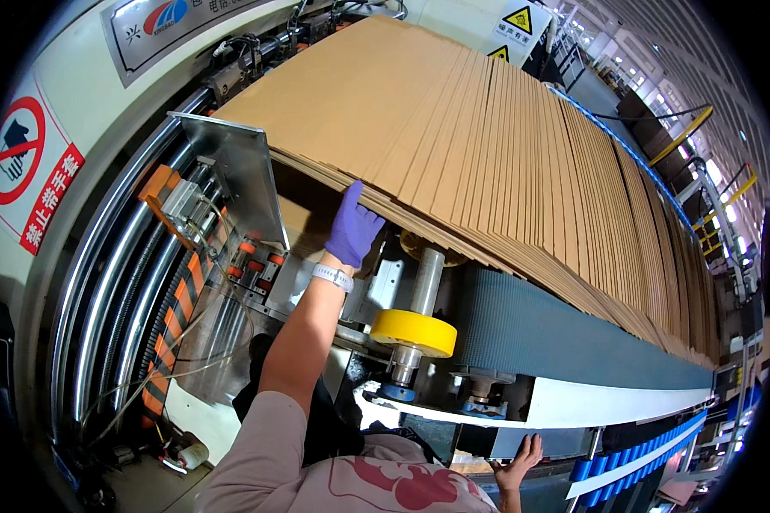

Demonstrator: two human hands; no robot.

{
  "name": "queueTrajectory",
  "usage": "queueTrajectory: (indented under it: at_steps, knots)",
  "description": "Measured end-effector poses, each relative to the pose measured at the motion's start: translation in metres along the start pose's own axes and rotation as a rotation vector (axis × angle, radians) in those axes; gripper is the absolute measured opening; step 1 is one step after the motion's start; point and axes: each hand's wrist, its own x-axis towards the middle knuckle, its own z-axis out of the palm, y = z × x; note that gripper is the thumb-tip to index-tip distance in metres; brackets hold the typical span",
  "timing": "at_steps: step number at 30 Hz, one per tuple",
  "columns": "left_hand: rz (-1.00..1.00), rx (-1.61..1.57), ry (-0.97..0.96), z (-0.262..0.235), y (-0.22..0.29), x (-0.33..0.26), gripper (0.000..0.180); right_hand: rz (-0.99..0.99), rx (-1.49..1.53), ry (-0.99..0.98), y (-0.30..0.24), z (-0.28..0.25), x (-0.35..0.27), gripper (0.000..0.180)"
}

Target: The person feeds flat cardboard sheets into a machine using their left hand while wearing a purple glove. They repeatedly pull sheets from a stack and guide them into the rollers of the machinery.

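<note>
Metal guard plate (235, 171) stands at the conveyor's left end, beside grey rollers (111, 291); left hand (353, 227), in a purple glove with a white wristband, reaches up with its grip spread flat, fingertips touching the underside edge of the shingled cardboard sheets (488, 145); sheets overlap along the grey conveyor belt (539, 329) toward its right end; yellow wheel (413, 332) sits below; right hand (518, 466), bare, fingers spread, rests at the lower frame edge.

wheel (414, 332): yellow, on an upright steel shaft under the belt
belt (539, 329): dark grey, sloping
plate (239, 175): bare metal, tilted
rollers (111, 282): shiny steel, curved at left
sign (15, 150): red prohibition circle, far left
</note>
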Motion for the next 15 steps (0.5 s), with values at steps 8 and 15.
queueTrajectory:
  at_steps: [8, 15]
  knots:
    - [-0.13, 0.058, -0.041, -0.021, -0.003, 0.003, 0.078, 0.016, 0.0, -0.034, -0.001, -0.002, 0.001, 0.104]
    - [-0.635, 0.494, -0.065, -0.02, -0.007, -0.014, 0.075, 0.025, 0.009, -0.018, -0.006, -0.007, 0.002, 0.11]
